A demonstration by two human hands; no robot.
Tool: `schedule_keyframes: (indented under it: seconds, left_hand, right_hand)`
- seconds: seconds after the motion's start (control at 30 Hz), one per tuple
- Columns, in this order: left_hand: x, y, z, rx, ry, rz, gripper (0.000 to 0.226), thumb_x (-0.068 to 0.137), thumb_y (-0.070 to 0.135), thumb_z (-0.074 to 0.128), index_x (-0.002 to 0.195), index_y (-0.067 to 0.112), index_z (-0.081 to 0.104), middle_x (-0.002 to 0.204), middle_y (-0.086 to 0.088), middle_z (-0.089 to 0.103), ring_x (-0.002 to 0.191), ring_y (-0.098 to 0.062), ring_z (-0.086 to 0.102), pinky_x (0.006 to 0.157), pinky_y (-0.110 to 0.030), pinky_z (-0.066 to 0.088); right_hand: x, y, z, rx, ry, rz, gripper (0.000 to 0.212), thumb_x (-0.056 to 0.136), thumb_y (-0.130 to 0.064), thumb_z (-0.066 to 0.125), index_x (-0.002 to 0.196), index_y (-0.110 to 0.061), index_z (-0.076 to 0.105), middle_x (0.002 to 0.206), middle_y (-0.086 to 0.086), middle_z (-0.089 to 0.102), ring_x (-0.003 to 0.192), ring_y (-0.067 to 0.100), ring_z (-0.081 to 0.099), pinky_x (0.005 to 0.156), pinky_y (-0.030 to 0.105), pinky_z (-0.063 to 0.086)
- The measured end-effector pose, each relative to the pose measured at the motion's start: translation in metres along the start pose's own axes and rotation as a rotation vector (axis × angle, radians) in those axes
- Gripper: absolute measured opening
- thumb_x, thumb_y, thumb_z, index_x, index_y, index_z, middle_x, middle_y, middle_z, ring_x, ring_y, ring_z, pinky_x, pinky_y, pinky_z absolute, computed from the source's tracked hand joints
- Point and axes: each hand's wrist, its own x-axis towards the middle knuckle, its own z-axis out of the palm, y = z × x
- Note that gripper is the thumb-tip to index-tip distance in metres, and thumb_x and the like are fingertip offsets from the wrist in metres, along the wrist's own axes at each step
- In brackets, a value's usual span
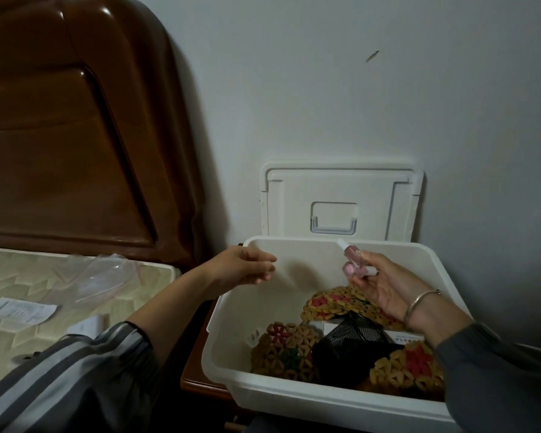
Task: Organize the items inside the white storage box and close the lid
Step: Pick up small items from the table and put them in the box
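Against the wall (pixel 356 89) at the left stands a brown headboard (pixel 69 135), and below it lies a mattress (pixel 44 276) bearing a clear plastic bag (pixel 107 276) and some papers (pixel 22 309). To the right, the white box (pixel 294 398) sits on a wooden nightstand (pixel 197 367) with its top uncovered. Its lid (pixel 341 189) stands upright behind it, leaning on the wall with the handle side facing out. Inside the box, toward the near and right parts, lie several woven mats (pixel 285 348) in tan, red and green, with a black mesh pouch (pixel 353 342) resting among them and a white carton partly hidden beneath. The far left part of the box floor is bare. The two hands are apart. The left hand (pixel 247 267) hovers over the box's far left corner, fingers loosely curled and holding nothing. The right hand (pixel 388 285), a bracelet (pixel 419 300) on its wrist, is raised above the mats and pinches what look like two small pink bottles (pixel 349 260) with white caps, one tilted upward, the other lying across the fingers.
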Motion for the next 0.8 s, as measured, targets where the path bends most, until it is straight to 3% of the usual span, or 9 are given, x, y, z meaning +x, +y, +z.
schedule_keyframes:
  seconds: [0.07,0.17,0.3,0.4,0.57,0.63,0.7,0.8]
  left_hand:
    - [0.007,-0.005,0.001,0.201,0.014,-0.029,0.036,0.091,0.011,0.063,0.126,0.007,0.059,0.1,-0.006,0.07,0.084,-0.008,0.067,0.069,-0.014,0.051]
    - [0.021,-0.013,0.011,0.501,-0.051,-0.082,0.046,0.09,0.01,0.061,0.134,0.005,0.05,0.116,-0.009,0.062,0.094,-0.013,0.062,0.076,-0.02,0.053]
    - [0.047,-0.02,0.03,0.834,0.031,-0.06,0.032,0.085,0.009,0.065,0.116,0.003,0.061,0.095,-0.013,0.067,0.083,-0.019,0.064,0.066,-0.022,0.05]
    - [0.063,-0.029,0.039,1.136,0.097,-0.019,0.023,0.085,0.011,0.065,0.107,0.008,0.067,0.107,-0.009,0.065,0.098,-0.024,0.062,0.078,-0.028,0.05]
    - [0.086,-0.054,0.051,1.364,0.105,-0.111,0.03,0.094,0.008,0.053,0.123,0.006,0.059,0.13,-0.013,0.056,0.118,-0.029,0.055,0.099,-0.036,0.045]
    - [0.091,-0.058,0.051,1.477,0.092,-0.093,0.033,0.098,0.013,0.045,0.127,0.002,0.055,0.132,-0.016,0.055,0.122,-0.031,0.052,0.099,-0.035,0.042]
    - [0.094,-0.06,0.052,1.459,0.138,-0.085,0.037,0.098,0.017,0.04,0.125,-0.003,0.057,0.129,-0.019,0.057,0.121,-0.033,0.052,0.095,-0.033,0.042]
    - [0.104,-0.065,0.053,1.411,0.147,-0.126,0.039,0.102,0.016,0.032,0.131,0.002,0.054,0.136,-0.014,0.054,0.125,-0.03,0.05,0.102,-0.032,0.038]
  right_hand:
    - [0.002,0.001,0.0,-0.01,0.016,-0.011,0.037,0.078,-0.026,0.072,0.112,-0.012,0.065,0.082,0.007,0.059,0.064,0.006,0.06,0.065,0.02,0.059]
    - [0.005,0.004,0.0,-0.024,0.044,-0.033,0.043,0.072,-0.028,0.075,0.109,-0.009,0.065,0.081,0.007,0.057,0.064,0.006,0.062,0.066,0.019,0.058]
    - [0.005,0.004,-0.002,-0.047,0.081,-0.057,0.043,0.078,-0.028,0.072,0.114,-0.006,0.062,0.082,0.008,0.058,0.07,0.008,0.065,0.063,0.018,0.057]
    - [0.005,0.004,-0.002,-0.081,0.096,-0.065,0.036,0.083,-0.025,0.068,0.113,-0.005,0.063,0.081,0.008,0.061,0.074,0.01,0.066,0.063,0.018,0.057]
    - [0.005,0.007,0.001,-0.163,0.122,-0.083,0.036,0.084,-0.024,0.067,0.11,-0.002,0.062,0.081,0.007,0.068,0.077,0.014,0.066,0.065,0.019,0.057]
    - [0.005,0.007,0.001,-0.166,0.119,-0.084,0.036,0.083,-0.025,0.068,0.11,-0.001,0.062,0.08,0.007,0.069,0.074,0.013,0.066,0.065,0.02,0.058]
    - [0.005,0.007,0.001,-0.159,0.126,-0.084,0.035,0.083,-0.024,0.068,0.109,-0.001,0.063,0.08,0.007,0.069,0.072,0.013,0.066,0.062,0.019,0.057]
    - [0.006,0.008,0.001,-0.166,0.106,-0.091,0.03,0.085,-0.024,0.066,0.105,-0.002,0.064,0.075,0.004,0.07,0.068,0.01,0.067,0.059,0.017,0.055]
